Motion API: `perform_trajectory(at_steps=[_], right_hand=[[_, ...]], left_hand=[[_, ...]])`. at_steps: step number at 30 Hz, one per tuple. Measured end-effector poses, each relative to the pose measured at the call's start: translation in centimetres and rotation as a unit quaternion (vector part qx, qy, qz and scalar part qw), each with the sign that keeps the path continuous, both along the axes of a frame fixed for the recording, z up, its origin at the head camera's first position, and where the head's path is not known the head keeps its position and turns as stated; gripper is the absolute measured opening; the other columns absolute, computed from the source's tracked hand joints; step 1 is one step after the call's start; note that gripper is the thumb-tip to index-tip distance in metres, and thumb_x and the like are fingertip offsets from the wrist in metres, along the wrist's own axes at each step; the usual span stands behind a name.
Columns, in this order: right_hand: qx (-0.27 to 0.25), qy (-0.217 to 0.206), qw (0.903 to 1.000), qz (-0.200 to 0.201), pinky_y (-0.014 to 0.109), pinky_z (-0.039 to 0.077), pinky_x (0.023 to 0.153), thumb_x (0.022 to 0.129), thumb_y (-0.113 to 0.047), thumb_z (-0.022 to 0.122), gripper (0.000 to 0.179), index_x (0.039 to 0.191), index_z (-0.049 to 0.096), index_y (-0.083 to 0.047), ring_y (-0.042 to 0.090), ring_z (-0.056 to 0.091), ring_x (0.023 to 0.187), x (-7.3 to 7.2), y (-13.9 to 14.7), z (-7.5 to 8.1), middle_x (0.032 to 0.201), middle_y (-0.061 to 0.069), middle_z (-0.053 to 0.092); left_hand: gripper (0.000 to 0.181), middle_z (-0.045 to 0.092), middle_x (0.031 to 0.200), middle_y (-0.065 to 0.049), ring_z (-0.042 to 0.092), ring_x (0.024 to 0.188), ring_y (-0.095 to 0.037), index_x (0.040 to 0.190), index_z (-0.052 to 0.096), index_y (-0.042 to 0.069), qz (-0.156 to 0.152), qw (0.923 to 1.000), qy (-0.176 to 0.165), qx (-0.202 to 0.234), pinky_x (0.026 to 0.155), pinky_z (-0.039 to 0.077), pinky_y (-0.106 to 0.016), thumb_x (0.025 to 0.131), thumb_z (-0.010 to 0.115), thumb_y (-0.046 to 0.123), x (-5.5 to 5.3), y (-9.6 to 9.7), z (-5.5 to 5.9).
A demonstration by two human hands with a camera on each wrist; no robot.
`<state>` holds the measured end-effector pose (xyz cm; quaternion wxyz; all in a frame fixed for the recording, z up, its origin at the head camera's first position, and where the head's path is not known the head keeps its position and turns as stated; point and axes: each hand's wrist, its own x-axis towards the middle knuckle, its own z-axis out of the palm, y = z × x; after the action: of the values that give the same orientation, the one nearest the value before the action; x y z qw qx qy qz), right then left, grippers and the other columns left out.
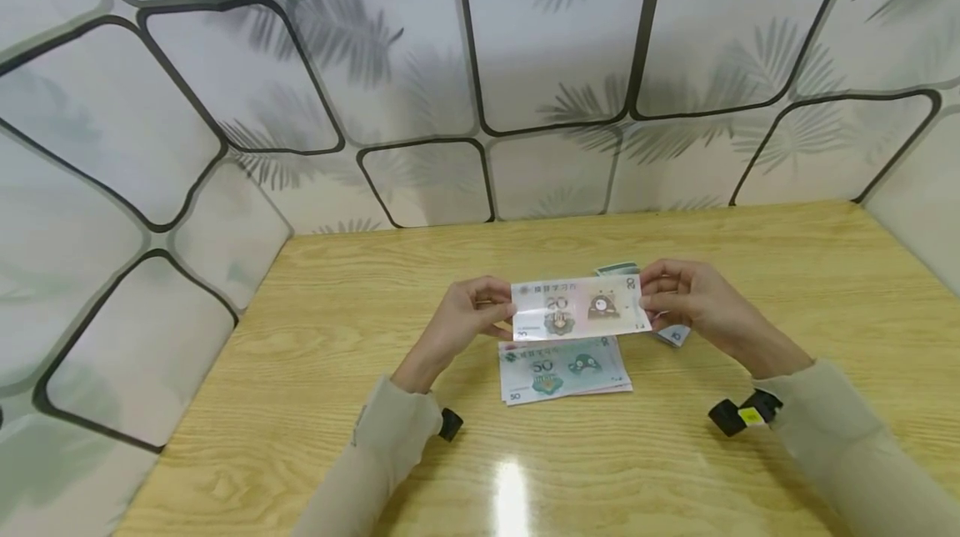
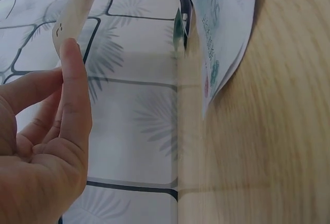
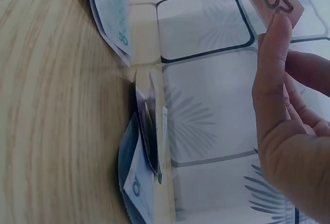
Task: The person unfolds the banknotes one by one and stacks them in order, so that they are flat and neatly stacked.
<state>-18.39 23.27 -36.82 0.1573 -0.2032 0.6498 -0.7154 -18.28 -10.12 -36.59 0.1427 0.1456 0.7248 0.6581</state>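
A pinkish play banknote (image 1: 581, 308) marked 20 is stretched level between both hands above the table. My left hand (image 1: 472, 312) pinches its left end between thumb and fingers; my right hand (image 1: 693, 303) pinches the right end. In the left wrist view the left hand (image 2: 56, 126) holds the note's edge at the thumb tip. The right wrist view has the right hand (image 3: 291, 95) on the corner printed 20. Just below the held note lies a small stack of green notes (image 1: 562, 374) marked 50, its upper edge partly covered.
Behind the right hand lie more notes (image 1: 675, 335), partly hidden; in the right wrist view these folded notes (image 3: 142, 162) stick up from the table. The wooden table (image 1: 300, 370) meets a patterned wall (image 1: 420, 87) at the back. Dark straps (image 1: 750, 414) sit at the wrists.
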Motion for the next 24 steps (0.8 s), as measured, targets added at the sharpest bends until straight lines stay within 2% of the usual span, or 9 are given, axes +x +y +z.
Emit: perform_trajectory(at_steps=[5,14,24], right_hand=[[0.015,0.002,0.9999,0.0,0.028,0.061,0.063,0.097,0.013,0.056,0.021,0.113,0.058,-0.001,0.017,0.068,0.074,0.0,-0.2,-0.2,0.091,0.006,0.07],[0.097,0.01,0.9952,-0.005,0.033,0.062,0.063,0.097,0.007,0.06,0.031,0.125,0.048,0.011,0.02,0.07,0.075,0.3,-0.4,0.1,0.092,0.008,0.072],[0.084,0.017,0.9958,0.031,0.032,0.062,0.062,0.096,0.01,0.059,0.03,0.123,0.048,0.014,0.018,0.068,0.071,0.5,-0.6,-0.5,0.089,0.006,0.069]], left_hand=[[0.023,0.062,0.096,-0.01,0.067,0.081,-0.016,0.121,0.058,-0.013,0.0,1.0,-0.007,-0.003,0.072,0.063,-0.036,0.098,0.059,-0.009,0.3,-0.2,-0.1],[0.039,0.064,0.1,-0.015,0.068,0.082,-0.017,0.136,0.05,-0.01,-0.017,0.9998,-0.004,-0.011,0.071,0.064,-0.039,0.098,0.058,-0.01,0.8,-0.8,-0.4],[0.042,0.065,0.095,-0.012,0.066,0.079,-0.02,0.137,0.047,-0.013,-0.045,0.9989,0.0,-0.013,0.07,0.064,-0.038,0.097,0.058,-0.01,1.3,-1.2,-0.9]])
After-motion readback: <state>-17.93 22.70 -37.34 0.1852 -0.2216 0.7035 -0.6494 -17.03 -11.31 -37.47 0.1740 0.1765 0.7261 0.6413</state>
